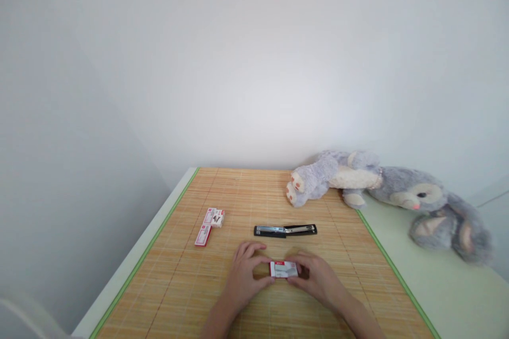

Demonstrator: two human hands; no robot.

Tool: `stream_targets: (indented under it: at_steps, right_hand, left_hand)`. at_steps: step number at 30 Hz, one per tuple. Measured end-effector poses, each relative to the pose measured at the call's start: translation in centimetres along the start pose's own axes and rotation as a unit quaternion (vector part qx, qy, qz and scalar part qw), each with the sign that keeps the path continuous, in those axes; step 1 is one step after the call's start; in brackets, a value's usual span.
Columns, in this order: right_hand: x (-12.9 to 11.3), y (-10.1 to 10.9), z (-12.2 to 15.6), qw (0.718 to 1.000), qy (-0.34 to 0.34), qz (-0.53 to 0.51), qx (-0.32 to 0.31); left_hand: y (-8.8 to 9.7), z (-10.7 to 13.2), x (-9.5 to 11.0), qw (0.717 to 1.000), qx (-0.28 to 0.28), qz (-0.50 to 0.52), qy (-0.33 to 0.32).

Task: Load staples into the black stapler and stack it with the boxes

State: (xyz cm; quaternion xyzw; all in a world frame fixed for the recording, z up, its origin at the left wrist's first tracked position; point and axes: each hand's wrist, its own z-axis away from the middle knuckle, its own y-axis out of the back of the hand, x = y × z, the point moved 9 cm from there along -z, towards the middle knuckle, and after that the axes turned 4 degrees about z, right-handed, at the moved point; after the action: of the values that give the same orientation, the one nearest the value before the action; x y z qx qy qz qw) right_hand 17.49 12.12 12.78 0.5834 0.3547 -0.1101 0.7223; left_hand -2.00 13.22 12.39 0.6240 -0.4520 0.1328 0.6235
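A small red and white box [283, 269], which looks like a staple box, is held between both hands low over the mat. My left hand [245, 271] pinches its left end between thumb and fingers. At its right end, the thumb and fingertips of my right hand [318, 278] close on it. Just beyond the hands lies a black stapler [285, 230], opened out flat with its metal staple channel showing. Farther left sit several similar small boxes, among them a red and white box [202, 235] and a white box [217, 217] with a dark picture on it.
A bamboo mat [175, 296] with green edging covers much of the white table [449, 275]. A grey plush rabbit [360, 177] lies along the back right, its head and ears past the mat's edge. A plain wall [254, 63] rises behind.
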Motion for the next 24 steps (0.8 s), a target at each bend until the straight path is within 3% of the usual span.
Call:
stream_targets:
  at_steps: [10,15,17,21,24]
  right_hand:
    - [-0.3,-0.5,-0.5,0.998,-0.034,-0.005,0.05]
    - [-1.4,-1.0,-1.1,0.998,0.0,-0.005,0.065]
    - [-1.8,-1.0,-1.3,0.997,0.015,-0.006,0.071]
    - [-2.7,-0.3,-1.5,0.995,0.049,-0.015,0.091]
    - [-3.3,0.8,-2.0,0.99,0.07,-0.024,0.123]
  left_hand:
    - [-0.6,0.2,0.1,1.0,0.009,0.007,-0.015]
    - [2.0,-0.7,-2.1,0.99,0.132,-0.019,0.04]
    - [2.9,-1.9,-3.3,0.986,0.151,-0.034,0.056]
    - [3.5,-5.2,-5.1,0.991,0.113,-0.043,0.056]
    - [3.4,-6.6,-5.4,0.996,0.073,-0.039,0.043]
